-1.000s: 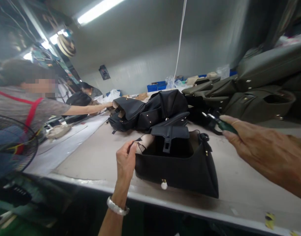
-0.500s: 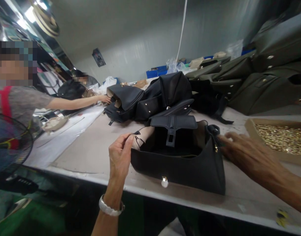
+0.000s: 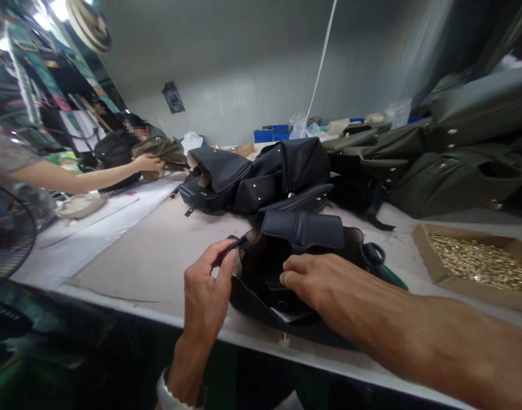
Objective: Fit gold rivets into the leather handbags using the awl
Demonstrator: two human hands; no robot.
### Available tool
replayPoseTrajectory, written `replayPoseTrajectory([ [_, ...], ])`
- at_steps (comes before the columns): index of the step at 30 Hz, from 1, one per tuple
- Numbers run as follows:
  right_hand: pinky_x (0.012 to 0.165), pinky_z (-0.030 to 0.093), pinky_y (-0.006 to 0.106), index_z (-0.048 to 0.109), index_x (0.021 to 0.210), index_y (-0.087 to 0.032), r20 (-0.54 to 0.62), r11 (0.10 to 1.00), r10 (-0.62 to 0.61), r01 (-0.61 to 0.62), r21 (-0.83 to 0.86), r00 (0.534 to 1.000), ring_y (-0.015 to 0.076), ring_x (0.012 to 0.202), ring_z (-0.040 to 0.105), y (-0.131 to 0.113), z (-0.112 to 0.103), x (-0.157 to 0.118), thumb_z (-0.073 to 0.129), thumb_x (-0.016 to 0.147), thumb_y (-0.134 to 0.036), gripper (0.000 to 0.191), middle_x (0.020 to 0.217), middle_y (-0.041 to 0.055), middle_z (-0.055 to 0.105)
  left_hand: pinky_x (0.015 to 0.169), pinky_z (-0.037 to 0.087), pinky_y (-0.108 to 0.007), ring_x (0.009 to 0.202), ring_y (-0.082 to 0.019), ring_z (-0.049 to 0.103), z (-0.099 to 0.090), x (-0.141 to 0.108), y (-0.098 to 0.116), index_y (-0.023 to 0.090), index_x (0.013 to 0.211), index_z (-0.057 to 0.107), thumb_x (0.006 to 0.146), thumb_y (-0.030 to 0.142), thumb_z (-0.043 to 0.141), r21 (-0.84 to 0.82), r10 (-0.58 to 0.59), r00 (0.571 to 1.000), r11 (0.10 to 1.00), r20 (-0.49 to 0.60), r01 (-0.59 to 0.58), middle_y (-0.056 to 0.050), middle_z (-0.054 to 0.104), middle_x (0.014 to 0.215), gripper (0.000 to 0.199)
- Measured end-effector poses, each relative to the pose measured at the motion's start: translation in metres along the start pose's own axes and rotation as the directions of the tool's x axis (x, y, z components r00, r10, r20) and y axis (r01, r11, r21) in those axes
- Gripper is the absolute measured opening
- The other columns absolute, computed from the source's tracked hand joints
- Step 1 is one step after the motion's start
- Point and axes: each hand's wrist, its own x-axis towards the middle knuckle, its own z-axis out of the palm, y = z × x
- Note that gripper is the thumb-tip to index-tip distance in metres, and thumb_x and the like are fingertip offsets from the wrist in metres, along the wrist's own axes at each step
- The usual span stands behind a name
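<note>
A black handbag (image 3: pixel 261 310) stands with its mouth open near the table's front edge. Its flap (image 3: pixel 303 229) is folded back over the far side. My left hand (image 3: pixel 212 279) is closed in a pinch on the bag's left upper edge, by a small black strap end. Over the opening is my right hand (image 3: pixel 314 279), palm down with curled fingers. What those fingers hold, if anything, is hidden. A black loop (image 3: pixel 375 254) sticks up at the bag's right end, with a green edge of something (image 3: pixel 394 278) beside it.
Black bags (image 3: pixel 264 176) lie piled behind, and dark olive bags (image 3: pixel 457 176) are stacked at the right. A cardboard tray (image 3: pixel 425 250) holds many small gold-coloured metal pieces. A co-worker's arm (image 3: pixel 90 177) reaches in from the left, above a fan (image 3: pixel 8 233).
My right hand has moved left from the bag's right end to over its opening. My left hand keeps its pinch. The co-worker's hand has drawn back left from the black pile.
</note>
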Motion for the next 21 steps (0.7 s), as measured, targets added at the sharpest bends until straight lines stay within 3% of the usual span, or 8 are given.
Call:
replayPoseTrajectory([
  [4, 0.056, 0.037, 0.029, 0.058, 0.072, -0.017, 0.175, 0.985, 0.007, 0.023, -0.171, 0.985, 0.0138, 0.059, 0.046, 0.028, 0.011, 0.019, 0.061, 0.069, -0.006, 0.012, 0.074, 0.0041, 0.059, 0.077, 0.048, -0.017, 0.084, -0.011, 0.065, 0.000, -0.008, 0.001, 0.022, 0.102, 0.068, 0.088, 0.031, 0.058, 0.048, 0.091, 0.996, 0.995, -0.015, -0.090, 0.002, 0.072, 0.097, 0.019],
  [8, 0.050, 0.032, 0.029, 0.060, 0.071, -0.016, 0.199, 0.980, 0.066, -0.026, -0.196, 0.978, 0.0125, 0.053, 0.042, 0.024, 0.018, 0.049, 0.062, 0.074, -0.009, 0.008, 0.070, 0.0043, 0.057, 0.075, 0.048, -0.016, 0.082, -0.010, 0.065, 0.002, -0.009, 0.000, 0.021, 0.099, 0.068, 0.088, 0.030, 0.058, 0.061, 0.125, 0.992, 0.991, -0.034, -0.122, 0.002, 0.072, 0.094, 0.018],
  [12, 0.053, 0.031, 0.028, 0.061, 0.076, -0.016, 0.164, 0.988, 0.031, -0.005, -0.154, 0.986, 0.0137, 0.057, 0.046, 0.015, 0.032, 0.071, 0.061, 0.078, -0.014, 0.003, 0.071, 0.0041, 0.057, 0.075, 0.049, -0.017, 0.081, -0.011, 0.064, 0.003, -0.008, -0.002, 0.021, 0.099, 0.068, 0.088, 0.031, 0.059, 0.059, 0.121, 0.991, 0.991, -0.047, -0.119, 0.002, 0.071, 0.093, 0.018],
  [17, 0.055, 0.030, 0.028, 0.060, 0.088, -0.016, 0.114, 0.993, -0.088, 0.096, -0.063, 0.990, 0.0156, 0.066, 0.051, 0.022, 0.066, 0.072, 0.057, 0.078, -0.010, 0.012, 0.086, 0.0051, 0.062, 0.080, 0.049, -0.015, 0.084, -0.009, 0.065, -0.002, -0.011, -0.008, 0.024, 0.099, 0.069, 0.087, 0.034, 0.060, 0.077, 0.084, 0.993, 0.994, -0.085, -0.077, 0.004, 0.071, 0.094, 0.017],
  [21, 0.056, 0.031, 0.025, 0.061, 0.081, -0.016, 0.014, 0.988, -0.126, 0.124, 0.090, 0.992, 0.0120, 0.065, 0.050, 0.030, 0.076, 0.074, 0.054, 0.078, -0.005, 0.013, 0.084, 0.0020, 0.063, 0.081, 0.048, -0.011, 0.084, -0.007, 0.066, -0.008, -0.016, -0.011, 0.025, 0.095, 0.070, 0.086, 0.034, 0.062, 0.080, 0.057, 0.987, 0.996, -0.147, -0.046, 0.007, 0.072, 0.092, 0.015],
])
